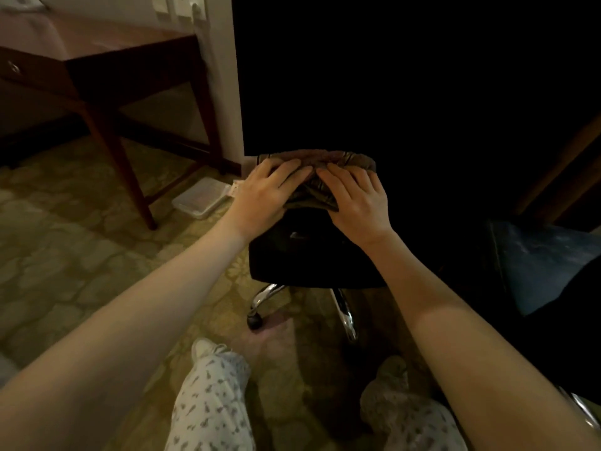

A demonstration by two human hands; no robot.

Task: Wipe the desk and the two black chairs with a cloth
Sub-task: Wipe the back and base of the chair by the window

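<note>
While the left hand (pixel 266 193) and right hand (pixel 354 203) press the bunched cloth (pixel 325 157) with flat, nearly straight fingers onto the back of the black chair (pixel 309 255) seat, chair-wiping seems in hand, and the next move likely calls for dragging the cloth forward.

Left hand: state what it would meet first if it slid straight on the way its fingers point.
Probably the fingers of the right hand, nearly tip to tip with the left hand on the cloth.
</note>
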